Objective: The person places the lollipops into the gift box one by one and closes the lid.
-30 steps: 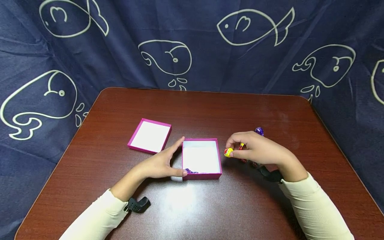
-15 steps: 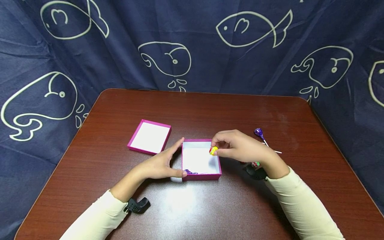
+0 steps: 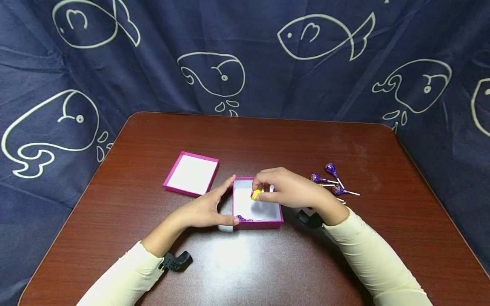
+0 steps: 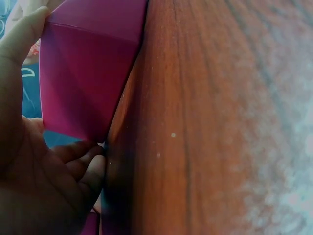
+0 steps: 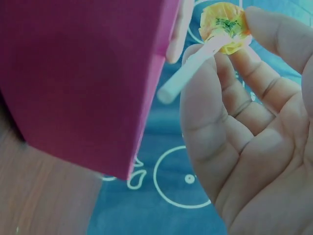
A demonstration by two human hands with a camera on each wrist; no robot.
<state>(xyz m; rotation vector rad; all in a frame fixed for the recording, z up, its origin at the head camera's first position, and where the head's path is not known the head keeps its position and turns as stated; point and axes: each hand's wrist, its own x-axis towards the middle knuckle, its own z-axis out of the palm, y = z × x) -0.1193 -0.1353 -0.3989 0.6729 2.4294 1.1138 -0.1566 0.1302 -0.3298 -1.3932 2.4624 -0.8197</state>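
Observation:
A pink square box [image 3: 258,225] with a white inside stands uncovered mid-table. My left hand [image 3: 202,211] holds it by its left side, thumb at the near corner and index finger at the far one. Inside, along the near wall, lies a purple-wrapped lollipop [image 3: 242,219]. My right hand [image 3: 292,189] pinches a yellow-and-red lollipop [image 3: 255,195] by its wrapped head, over the box opening. In the right wrist view, the lollipop's white stick [image 5: 188,71] points back toward the camera, beside the box's outer wall [image 5: 83,73].
Left of the box, the pink lid [image 3: 191,174] lies with its white inside up. Several lollipops [image 3: 331,168] with purple wrappers and white sticks lie to the right, partly behind my right wrist. A dark blue curtain [image 3: 252,38] hangs behind the table [image 3: 229,280].
My right hand has carried the yellow lollipop leftward from beside the box to over its opening. The lollipops on the right have come into view. My left hand has stayed put.

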